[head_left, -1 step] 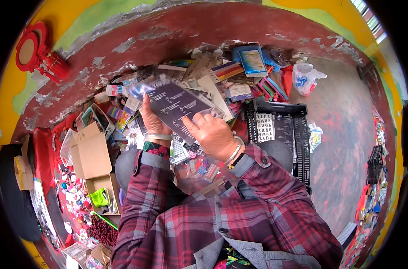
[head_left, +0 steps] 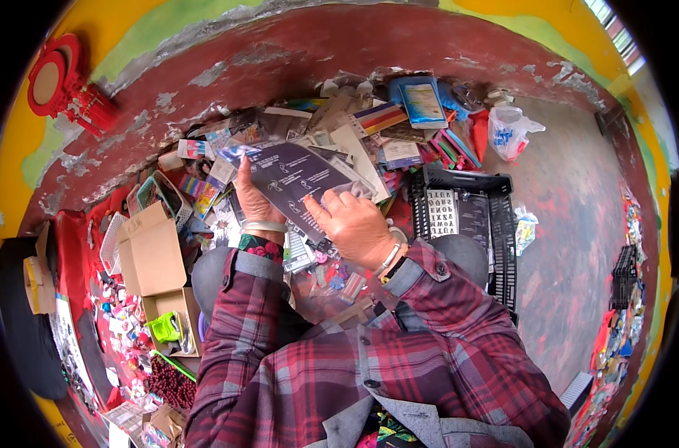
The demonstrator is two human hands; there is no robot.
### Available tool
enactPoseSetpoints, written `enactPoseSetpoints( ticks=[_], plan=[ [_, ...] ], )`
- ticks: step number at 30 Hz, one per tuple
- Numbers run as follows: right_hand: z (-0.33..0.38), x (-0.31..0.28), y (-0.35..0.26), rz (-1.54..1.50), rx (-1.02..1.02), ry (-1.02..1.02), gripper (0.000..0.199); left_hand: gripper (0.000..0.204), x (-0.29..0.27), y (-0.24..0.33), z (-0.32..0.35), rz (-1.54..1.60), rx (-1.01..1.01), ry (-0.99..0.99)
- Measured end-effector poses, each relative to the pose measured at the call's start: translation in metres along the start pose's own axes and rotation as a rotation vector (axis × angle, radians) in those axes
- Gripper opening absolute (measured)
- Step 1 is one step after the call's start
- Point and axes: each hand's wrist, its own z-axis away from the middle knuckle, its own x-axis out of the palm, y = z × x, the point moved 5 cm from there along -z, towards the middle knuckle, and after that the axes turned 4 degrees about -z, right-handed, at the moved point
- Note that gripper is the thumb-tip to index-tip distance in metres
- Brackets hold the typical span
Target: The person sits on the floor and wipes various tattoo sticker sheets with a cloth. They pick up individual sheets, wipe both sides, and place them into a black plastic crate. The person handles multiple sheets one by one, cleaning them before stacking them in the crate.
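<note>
A flat, dark grey packet (head_left: 287,173) with white print and small line drawings is tilted in front of me, above a heap of packages. Its clear plastic end shines at the upper left. My left hand (head_left: 259,200) is closed on the packet's left edge, thumb up along the front and fingers hidden behind. At the lower right edge, my right hand (head_left: 358,230) grips it with curled fingers, while the index finger lies out across its face. The right thumb is hidden. A black plastic crate (head_left: 509,246) by my right knee holds a white letter sheet (head_left: 441,212) and dark packets.
Piled packages (head_left: 388,119) lean toward the red wall. An open cardboard box (head_left: 151,250) and a white basket (head_left: 110,246) stand to my left, near dark red beads (head_left: 169,382). A white plastic bag (head_left: 512,131) lies beyond the crate. Small goods (head_left: 615,351) line the right wall.
The packet has tilted slightly, its upper left end a little lower and with less glare. Both hands keep nearly the same place and grip.
</note>
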Motion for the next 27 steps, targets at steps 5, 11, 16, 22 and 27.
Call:
enactPoseSetpoints(
  ticks=[5,11,16,22,27],
  plan=[
    [0.0,-0.003,-0.001,-0.082,-0.014,-0.036,0.038,0.031,-0.014,0.012,0.001,-0.005,0.043,0.04],
    [0.022,-0.005,0.051,-0.632,0.062,-0.268,0.037,0.032,-0.017,0.015,-0.002,-0.023,-0.023,-0.04],
    [0.005,-0.046,0.088,-1.119,0.531,0.327,0.038,0.05,0.006,-0.001,0.012,0.021,-0.162,-0.268],
    [-0.008,-0.01,0.009,-0.579,0.002,0.103,0.047,0.066,0.042,-0.034,0.036,0.099,-0.177,-0.434],
    [-0.011,0.012,-0.001,-0.324,-0.003,-0.051,0.047,0.054,0.025,-0.034,0.041,-0.205,-0.015,-0.157]
  ],
)
